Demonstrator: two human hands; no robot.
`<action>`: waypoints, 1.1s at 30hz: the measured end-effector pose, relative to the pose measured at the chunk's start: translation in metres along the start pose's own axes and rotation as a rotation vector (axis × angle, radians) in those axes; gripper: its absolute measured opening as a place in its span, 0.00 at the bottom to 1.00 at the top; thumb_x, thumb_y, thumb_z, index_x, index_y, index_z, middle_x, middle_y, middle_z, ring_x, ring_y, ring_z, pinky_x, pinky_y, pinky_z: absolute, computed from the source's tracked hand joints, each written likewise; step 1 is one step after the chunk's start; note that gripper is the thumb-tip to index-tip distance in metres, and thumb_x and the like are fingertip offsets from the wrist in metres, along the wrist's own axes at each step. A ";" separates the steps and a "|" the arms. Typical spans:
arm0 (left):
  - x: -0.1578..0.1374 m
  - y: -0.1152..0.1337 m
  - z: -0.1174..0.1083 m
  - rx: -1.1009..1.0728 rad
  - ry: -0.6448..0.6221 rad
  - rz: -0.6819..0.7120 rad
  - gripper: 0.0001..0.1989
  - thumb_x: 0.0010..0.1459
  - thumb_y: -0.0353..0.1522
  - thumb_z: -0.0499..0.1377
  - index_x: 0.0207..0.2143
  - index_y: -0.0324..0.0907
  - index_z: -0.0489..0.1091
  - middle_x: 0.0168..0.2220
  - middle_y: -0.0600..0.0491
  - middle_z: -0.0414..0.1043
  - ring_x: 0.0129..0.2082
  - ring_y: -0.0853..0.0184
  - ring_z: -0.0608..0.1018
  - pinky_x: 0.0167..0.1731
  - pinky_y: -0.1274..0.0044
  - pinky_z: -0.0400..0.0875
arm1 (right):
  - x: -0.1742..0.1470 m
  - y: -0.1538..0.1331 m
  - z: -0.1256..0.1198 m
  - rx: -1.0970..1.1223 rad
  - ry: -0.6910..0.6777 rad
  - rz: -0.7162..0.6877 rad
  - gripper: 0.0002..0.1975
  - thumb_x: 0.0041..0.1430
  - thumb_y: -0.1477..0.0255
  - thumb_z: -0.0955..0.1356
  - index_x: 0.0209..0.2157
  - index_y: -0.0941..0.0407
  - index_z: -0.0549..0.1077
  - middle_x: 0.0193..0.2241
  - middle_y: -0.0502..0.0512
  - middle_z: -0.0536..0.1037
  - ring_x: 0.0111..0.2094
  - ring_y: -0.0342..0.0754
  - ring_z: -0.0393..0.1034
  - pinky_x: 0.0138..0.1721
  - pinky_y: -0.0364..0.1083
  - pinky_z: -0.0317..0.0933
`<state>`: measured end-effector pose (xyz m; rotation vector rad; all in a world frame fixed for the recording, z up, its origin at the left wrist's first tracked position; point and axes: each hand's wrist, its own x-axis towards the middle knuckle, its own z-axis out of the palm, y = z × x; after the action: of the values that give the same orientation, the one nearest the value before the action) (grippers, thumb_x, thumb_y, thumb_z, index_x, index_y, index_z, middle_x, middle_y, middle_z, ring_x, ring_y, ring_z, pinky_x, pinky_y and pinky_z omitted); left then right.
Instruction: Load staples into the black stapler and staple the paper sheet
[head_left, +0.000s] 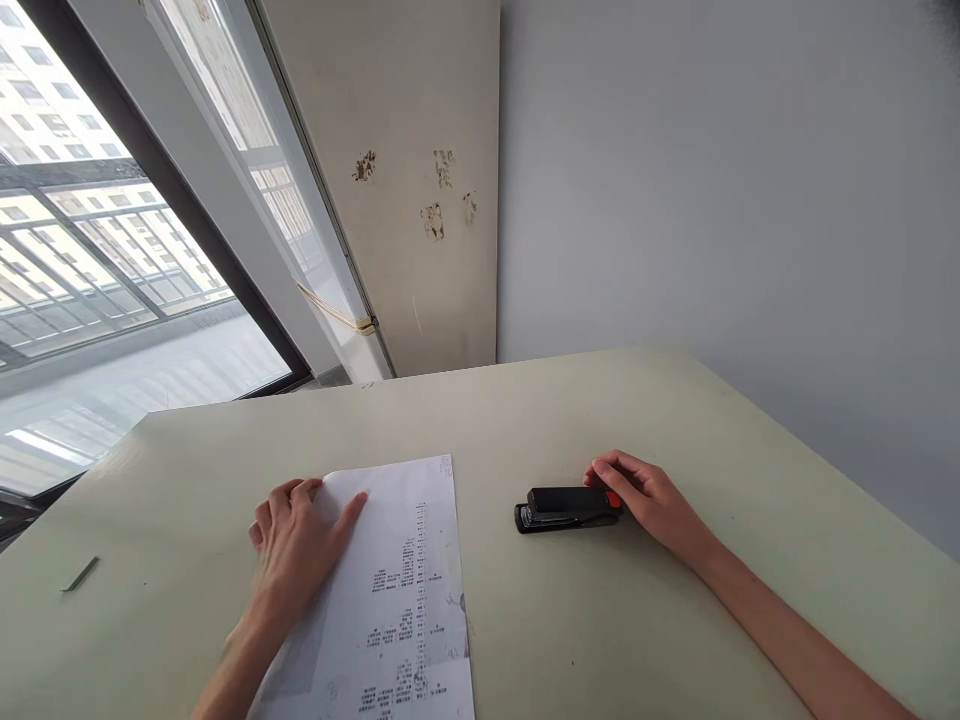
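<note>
A printed sheet of paper (382, 590) lies on the table, its text running sideways; whether other sheets lie beneath cannot be seen. Across its left edge rests my left hand (296, 545), thumb stretched out on the page and fingers apart from it, bent near the upper left corner. To the right of the paper a black stapler (566, 507) with a red rear end lies with its front toward the sheet. My right hand (652, 500) is closed about the stapler's rear end, thumb and forefinger close together; the other fingers are mostly hidden.
A thin grey strip (80, 574) lies on the pale table (525, 420) at the far left. Behind the table stand a beige panel with peeled patches (435, 200) and a grey wall (712, 200). A large window (90, 250) is on the left.
</note>
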<state>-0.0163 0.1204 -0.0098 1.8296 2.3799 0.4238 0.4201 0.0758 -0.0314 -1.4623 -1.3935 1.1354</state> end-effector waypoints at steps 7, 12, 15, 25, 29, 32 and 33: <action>-0.006 0.006 -0.002 -0.084 -0.013 0.049 0.40 0.50 0.64 0.54 0.48 0.40 0.69 0.58 0.35 0.68 0.63 0.38 0.66 0.63 0.49 0.60 | 0.001 -0.001 0.001 -0.008 0.001 -0.009 0.21 0.71 0.49 0.64 0.36 0.51 0.76 0.39 0.53 0.81 0.40 0.51 0.72 0.43 0.46 0.66; -0.020 0.021 -0.011 -0.327 -0.149 -0.046 0.36 0.52 0.62 0.60 0.50 0.46 0.64 0.41 0.45 0.79 0.41 0.47 0.82 0.36 0.62 0.78 | 0.000 -0.002 0.002 -0.036 -0.004 -0.017 0.21 0.71 0.49 0.64 0.37 0.51 0.76 0.38 0.54 0.80 0.38 0.51 0.70 0.40 0.46 0.65; -0.031 0.033 -0.012 -0.486 -0.197 -0.022 0.31 0.56 0.60 0.59 0.50 0.48 0.64 0.37 0.51 0.81 0.32 0.56 0.83 0.30 0.69 0.77 | 0.000 -0.001 0.002 -0.071 -0.013 -0.030 0.22 0.71 0.49 0.63 0.36 0.51 0.76 0.36 0.53 0.78 0.34 0.49 0.67 0.35 0.46 0.63; -0.046 0.049 -0.007 -0.703 -0.276 0.042 0.27 0.60 0.58 0.59 0.48 0.47 0.66 0.31 0.54 0.81 0.24 0.62 0.81 0.23 0.74 0.76 | -0.001 0.000 0.002 -0.131 -0.021 -0.026 0.23 0.70 0.47 0.62 0.36 0.51 0.76 0.33 0.53 0.76 0.31 0.49 0.64 0.30 0.46 0.60; -0.051 0.047 -0.003 -0.638 -0.286 0.045 0.27 0.62 0.57 0.57 0.50 0.48 0.64 0.30 0.55 0.80 0.22 0.62 0.80 0.22 0.73 0.75 | -0.001 0.002 0.001 -0.157 -0.016 -0.015 0.25 0.69 0.46 0.62 0.36 0.51 0.77 0.34 0.54 0.79 0.31 0.50 0.66 0.30 0.46 0.62; -0.056 0.044 0.002 -0.518 -0.267 0.060 0.29 0.64 0.56 0.54 0.58 0.49 0.60 0.34 0.54 0.82 0.22 0.61 0.81 0.24 0.70 0.77 | -0.001 0.002 0.002 -0.150 -0.020 -0.020 0.24 0.70 0.47 0.62 0.36 0.51 0.77 0.34 0.53 0.78 0.31 0.49 0.66 0.31 0.46 0.62; -0.058 0.043 0.003 -0.464 -0.217 0.080 0.29 0.65 0.55 0.54 0.60 0.49 0.58 0.38 0.51 0.82 0.25 0.59 0.82 0.26 0.68 0.78 | -0.002 0.001 0.002 -0.144 -0.021 -0.025 0.23 0.70 0.48 0.62 0.36 0.50 0.77 0.35 0.53 0.78 0.31 0.49 0.66 0.31 0.46 0.62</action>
<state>0.0397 0.0753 -0.0052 1.6597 1.8750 0.6803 0.4188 0.0741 -0.0332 -1.5331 -1.5312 1.0562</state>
